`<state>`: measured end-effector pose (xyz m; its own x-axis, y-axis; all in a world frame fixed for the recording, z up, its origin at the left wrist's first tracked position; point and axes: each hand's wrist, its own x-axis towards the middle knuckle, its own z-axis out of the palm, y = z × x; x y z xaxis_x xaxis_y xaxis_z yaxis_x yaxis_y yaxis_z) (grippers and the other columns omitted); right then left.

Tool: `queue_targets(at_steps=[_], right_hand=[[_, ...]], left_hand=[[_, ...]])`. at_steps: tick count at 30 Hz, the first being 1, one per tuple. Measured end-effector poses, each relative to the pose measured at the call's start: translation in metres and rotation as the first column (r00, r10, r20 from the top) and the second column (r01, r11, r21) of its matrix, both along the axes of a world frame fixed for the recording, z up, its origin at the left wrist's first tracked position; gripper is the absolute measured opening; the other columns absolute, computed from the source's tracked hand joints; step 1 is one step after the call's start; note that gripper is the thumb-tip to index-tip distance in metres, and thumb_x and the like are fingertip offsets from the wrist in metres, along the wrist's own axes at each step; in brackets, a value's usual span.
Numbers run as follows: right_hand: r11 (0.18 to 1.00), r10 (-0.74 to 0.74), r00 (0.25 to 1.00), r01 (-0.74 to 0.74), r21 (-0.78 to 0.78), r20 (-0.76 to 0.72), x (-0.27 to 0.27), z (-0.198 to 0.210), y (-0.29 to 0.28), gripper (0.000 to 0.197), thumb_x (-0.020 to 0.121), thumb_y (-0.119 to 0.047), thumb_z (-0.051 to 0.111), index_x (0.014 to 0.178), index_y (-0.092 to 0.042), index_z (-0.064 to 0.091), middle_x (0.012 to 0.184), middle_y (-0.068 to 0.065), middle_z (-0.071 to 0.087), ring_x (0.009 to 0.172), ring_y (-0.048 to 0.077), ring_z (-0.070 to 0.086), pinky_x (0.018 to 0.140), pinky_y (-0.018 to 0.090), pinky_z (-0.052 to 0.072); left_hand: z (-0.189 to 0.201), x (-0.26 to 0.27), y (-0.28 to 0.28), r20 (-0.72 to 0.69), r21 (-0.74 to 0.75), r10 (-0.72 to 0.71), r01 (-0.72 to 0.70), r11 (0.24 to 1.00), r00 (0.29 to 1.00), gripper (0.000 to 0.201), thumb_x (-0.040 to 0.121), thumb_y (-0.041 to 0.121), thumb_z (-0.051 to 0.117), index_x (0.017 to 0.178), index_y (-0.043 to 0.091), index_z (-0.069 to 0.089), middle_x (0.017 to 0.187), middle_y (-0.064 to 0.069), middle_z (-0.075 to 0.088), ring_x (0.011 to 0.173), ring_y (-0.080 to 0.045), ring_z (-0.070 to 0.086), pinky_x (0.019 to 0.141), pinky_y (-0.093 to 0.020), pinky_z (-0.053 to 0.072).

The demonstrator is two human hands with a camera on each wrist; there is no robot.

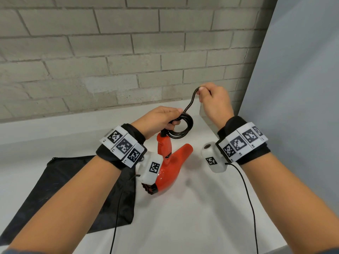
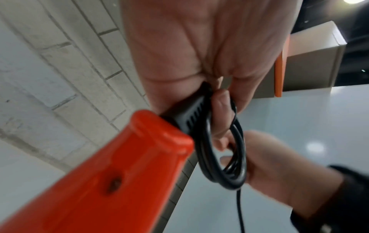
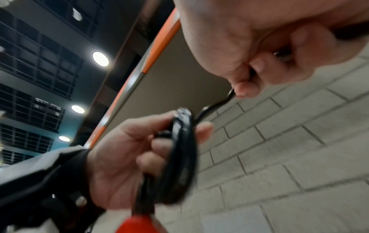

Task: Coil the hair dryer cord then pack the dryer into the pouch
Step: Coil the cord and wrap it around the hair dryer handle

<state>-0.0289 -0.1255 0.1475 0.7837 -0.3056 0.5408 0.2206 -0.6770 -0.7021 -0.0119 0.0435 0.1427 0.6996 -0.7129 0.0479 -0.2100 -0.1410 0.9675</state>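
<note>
A red hair dryer (image 1: 167,162) hangs handle-up just above the white table (image 1: 192,208). My left hand (image 1: 175,119) grips the top of the handle together with several loops of the black cord (image 1: 184,130). From the coil a short doubled length of cord rises to my right hand (image 1: 201,91), which pinches it up and to the right. The left wrist view shows the red handle (image 2: 123,170), the cord loops (image 2: 221,159) round my left fingers (image 2: 220,110) and the right hand (image 2: 279,165) behind. A black pouch (image 1: 73,187) lies flat on the table at the left, partly under my left forearm.
A grey brick wall (image 1: 110,61) runs along the back of the table. A grey panel (image 1: 302,88) closes off the right side, with a cardboard box (image 2: 311,63) by it. Thin black cables (image 1: 247,195) hang from my wrist cameras.
</note>
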Motion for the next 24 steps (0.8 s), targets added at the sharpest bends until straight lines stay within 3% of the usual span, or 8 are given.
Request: queue_targets(at_steps=[3, 5, 8, 11, 14, 17, 20, 24], right_hand=[[0.999, 0.01, 0.995, -0.006, -0.04, 0.101, -0.012, 0.019, 0.012, 0.026, 0.092, -0.016, 0.04, 0.085, -0.008, 0.063, 0.062, -0.003, 0.052, 0.066, 0.019, 0.049, 0.063, 0.03, 0.039], [0.997, 0.024, 0.99, -0.015, -0.071, 0.137, -0.022, 0.026, 0.022, 0.025, 0.092, -0.017, 0.041, 0.085, -0.008, 0.063, 0.063, -0.003, 0.053, 0.064, 0.018, 0.05, 0.063, 0.032, 0.041], [0.996, 0.067, 0.982, -0.053, -0.078, 0.177, -0.038, 0.026, 0.04, 0.023, 0.091, -0.02, 0.042, 0.081, -0.013, 0.061, 0.064, 0.0, 0.057, 0.06, 0.017, 0.052, 0.061, 0.035, 0.044], [0.99, 0.133, 0.975, -0.123, -0.066, 0.176, -0.051, 0.01, 0.059, 0.019, 0.09, -0.023, 0.042, 0.075, -0.019, 0.052, 0.056, -0.006, 0.052, 0.05, 0.01, 0.047, 0.052, 0.029, 0.039], [0.981, 0.168, 0.978, -0.153, -0.118, 0.124, -0.057, -0.021, 0.072, 0.017, 0.09, -0.021, 0.043, 0.082, -0.012, 0.056, 0.053, -0.014, 0.047, 0.048, 0.007, 0.044, 0.05, 0.027, 0.037], [0.969, 0.163, 0.985, -0.148, -0.2, 0.064, -0.057, -0.051, 0.075, 0.018, 0.089, -0.022, 0.041, 0.087, -0.011, 0.054, 0.06, 0.0, 0.057, 0.054, 0.023, 0.05, 0.053, 0.035, 0.044], [0.964, 0.127, 0.991, -0.115, -0.239, 0.034, -0.055, -0.067, 0.072, 0.021, 0.09, -0.023, 0.038, 0.095, -0.013, 0.056, 0.064, 0.003, 0.056, 0.057, 0.023, 0.048, 0.054, 0.034, 0.041], [0.972, 0.071, 0.997, -0.07, -0.226, -0.003, -0.048, -0.074, 0.067, 0.017, 0.092, -0.017, 0.041, 0.099, -0.014, 0.056, 0.076, 0.009, 0.067, 0.069, 0.03, 0.059, 0.06, 0.037, 0.048]], left_hand=[[-0.002, 0.002, -0.003, 0.098, 0.06, 0.032, -0.038, 0.997, 0.995, 0.027, 0.097, 0.021, 0.035, 0.075, 0.013, 0.049, 0.061, 0.002, 0.043, 0.042, -0.001, 0.035, 0.048, -0.008, 0.031], [-0.006, 0.006, -0.004, 0.147, 0.052, 0.072, -0.081, 0.995, 0.986, 0.029, 0.097, 0.023, 0.034, 0.073, 0.017, 0.049, 0.055, 0.01, 0.05, 0.044, -0.001, 0.036, 0.049, -0.012, 0.033], [-0.009, 0.011, -0.004, 0.177, 0.008, 0.154, -0.158, 0.987, 0.972, 0.029, 0.097, 0.025, 0.034, 0.073, 0.019, 0.05, 0.054, 0.01, 0.049, 0.047, -0.004, 0.036, 0.054, -0.021, 0.03], [-0.008, 0.015, -0.002, 0.069, -0.117, 0.229, -0.22, 0.969, 0.971, 0.03, 0.098, 0.021, 0.032, 0.075, 0.016, 0.051, 0.057, 0.006, 0.046, 0.049, -0.005, 0.034, 0.056, -0.02, 0.03], [-0.01, 0.02, 0.002, -0.095, -0.246, 0.266, -0.282, 0.927, 0.959, 0.03, 0.098, 0.021, 0.03, 0.077, 0.013, 0.05, 0.042, 0.01, 0.047, 0.047, -0.006, 0.033, 0.056, -0.023, 0.027], [-0.011, 0.022, 0.003, -0.173, -0.311, 0.284, -0.326, 0.893, 0.943, 0.032, 0.099, 0.021, 0.029, 0.073, 0.013, 0.046, 0.05, 0.01, 0.047, 0.04, -0.001, 0.034, 0.054, -0.02, 0.029], [-0.013, 0.02, 0.001, -0.185, -0.344, 0.275, -0.325, 0.881, 0.943, 0.034, 0.099, 0.02, 0.029, 0.071, 0.013, 0.047, 0.056, 0.006, 0.046, 0.04, -0.001, 0.033, 0.057, -0.022, 0.028], [-0.017, 0.018, -0.001, -0.193, -0.341, 0.295, -0.346, 0.874, 0.936, 0.034, 0.099, 0.022, 0.027, 0.073, 0.013, 0.046, 0.065, -0.002, 0.042, 0.04, -0.001, 0.034, 0.061, -0.025, 0.03]])
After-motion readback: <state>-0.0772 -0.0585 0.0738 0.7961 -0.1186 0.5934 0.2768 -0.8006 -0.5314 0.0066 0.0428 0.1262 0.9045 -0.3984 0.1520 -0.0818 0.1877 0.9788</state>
